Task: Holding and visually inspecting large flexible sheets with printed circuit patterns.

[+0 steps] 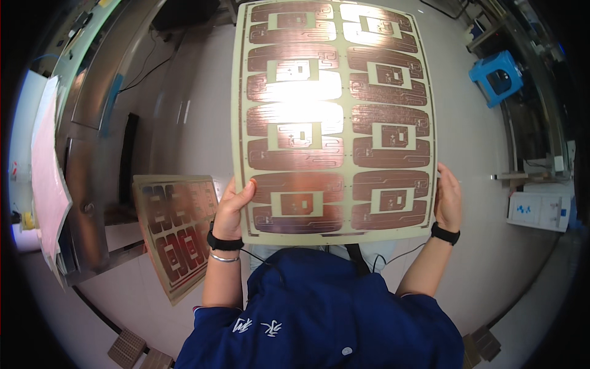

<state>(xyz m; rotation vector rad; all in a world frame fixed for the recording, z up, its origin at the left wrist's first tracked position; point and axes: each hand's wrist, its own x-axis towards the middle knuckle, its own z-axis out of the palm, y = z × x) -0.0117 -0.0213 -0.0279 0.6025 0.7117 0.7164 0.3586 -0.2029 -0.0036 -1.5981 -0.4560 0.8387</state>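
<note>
Before me I hold a large circuit board panel, pale cream with two columns of copper-coloured trace patterns. Bright glare washes out part of its left column. My left hand grips the lower left edge, thumb on the front face and the other fingers mostly behind. At the lower right edge, my right hand supports the panel, its fingers along the side and partly hidden behind it. Both wrists wear black bands. To the left of my left forearm, a second panel with copper patterns leans at a tilt.
A steel machine or bench runs along the left, with pink sheets on it. A blue plastic stool stands at the far right. Below it sits a white box or tray. Brown blocks lie at the lower left.
</note>
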